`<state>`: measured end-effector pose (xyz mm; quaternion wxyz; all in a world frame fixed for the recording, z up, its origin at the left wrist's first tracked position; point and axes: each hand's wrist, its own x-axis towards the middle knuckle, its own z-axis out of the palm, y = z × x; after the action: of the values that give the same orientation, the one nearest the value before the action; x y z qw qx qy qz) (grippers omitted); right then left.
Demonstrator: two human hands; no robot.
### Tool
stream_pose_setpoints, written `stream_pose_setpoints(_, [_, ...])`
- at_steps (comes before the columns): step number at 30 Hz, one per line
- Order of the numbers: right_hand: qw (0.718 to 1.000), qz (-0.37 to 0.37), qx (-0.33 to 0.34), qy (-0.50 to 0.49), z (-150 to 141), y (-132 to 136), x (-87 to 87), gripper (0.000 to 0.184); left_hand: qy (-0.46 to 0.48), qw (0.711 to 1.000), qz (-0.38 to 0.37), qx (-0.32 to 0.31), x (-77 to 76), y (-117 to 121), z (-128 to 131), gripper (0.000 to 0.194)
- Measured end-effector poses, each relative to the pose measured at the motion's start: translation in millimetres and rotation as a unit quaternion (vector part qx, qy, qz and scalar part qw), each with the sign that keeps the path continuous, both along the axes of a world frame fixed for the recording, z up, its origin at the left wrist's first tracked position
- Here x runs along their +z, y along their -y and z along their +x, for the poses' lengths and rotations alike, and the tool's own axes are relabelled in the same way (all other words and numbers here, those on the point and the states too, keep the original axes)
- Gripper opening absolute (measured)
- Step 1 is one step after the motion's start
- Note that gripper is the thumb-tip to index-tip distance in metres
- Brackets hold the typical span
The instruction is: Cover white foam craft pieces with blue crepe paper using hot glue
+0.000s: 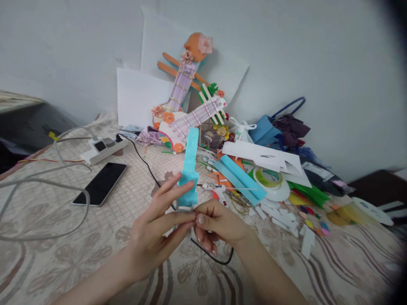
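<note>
A light-blue strip piece (190, 159), narrow at the top and wider below, stands up in front of me between my hands. My left hand (159, 224) holds its lower part, thumb and index finger pinched at the bottom end and the other fingers stretched along its left side. Against the same bottom end, my right hand (216, 224) is closed in a pinch, thumb on top. The fingers hide most of that end. Just behind my right hand lies a white glue gun (213, 187) with a red trigger, and its black cord (211, 255) passes under my hands.
Two decorated craft guitars (181, 84) lean on the wall. A phone (101, 183), power strip (104, 150) and looped grey cable (44, 180) lie at left. To the right are blue paper (240, 180), a tape roll (269, 178) and white scraps (282, 218).
</note>
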<state>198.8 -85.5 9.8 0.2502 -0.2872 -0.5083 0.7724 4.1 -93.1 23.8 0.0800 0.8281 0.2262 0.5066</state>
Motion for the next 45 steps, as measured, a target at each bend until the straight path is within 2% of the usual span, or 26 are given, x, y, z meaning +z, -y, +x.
stream_pose_setpoints(8, [0.999, -0.017, -0.033, 0.015, -1.1, 2.8, 4.0, 0.053, -0.002, 0.997, 0.073, 0.031, -6.5, 2.3, 2.9, 0.025])
stream_pose_setpoints(13, [0.999, -0.021, -0.039, 0.015, -1.1, 2.4, 3.7, 0.053, -0.017, 0.996, 0.073, 0.039, -7.5, 1.7, 3.5, 0.022])
stream_pose_setpoints(24, [0.999, -0.025, 0.022, 0.009, 2.4, -1.4, 4.6, 0.05, -0.054, 0.997, 0.054, 0.015, -2.5, 4.5, 2.2, 0.02])
stream_pose_setpoints(29, [0.998, -0.03, 0.059, -0.009, 2.2, -2.1, 4.4, 0.048, -0.037, 0.999, 0.032, 0.008, -0.8, 3.1, 2.2, 0.02])
stream_pose_setpoints(36, [0.994, -0.021, 0.102, 0.017, 5.1, -2.7, 7.5, 0.049, -0.013, 0.999, -0.019, 0.023, 0.8, 2.3, -2.8, 0.021])
stream_pose_setpoints(41, [0.996, 0.044, 0.078, 0.017, 12.3, 0.8, 16.1, 0.041, -0.011, 0.998, -0.058, 0.011, 0.5, 3.1, -6.4, 0.021])
stream_pose_setpoints(45, [0.982, 0.175, -0.036, 0.055, 14.5, 13.9, 29.3, 0.025, 0.009, 0.998, -0.061, 0.001, -1.8, 2.4, -7.5, 0.021])
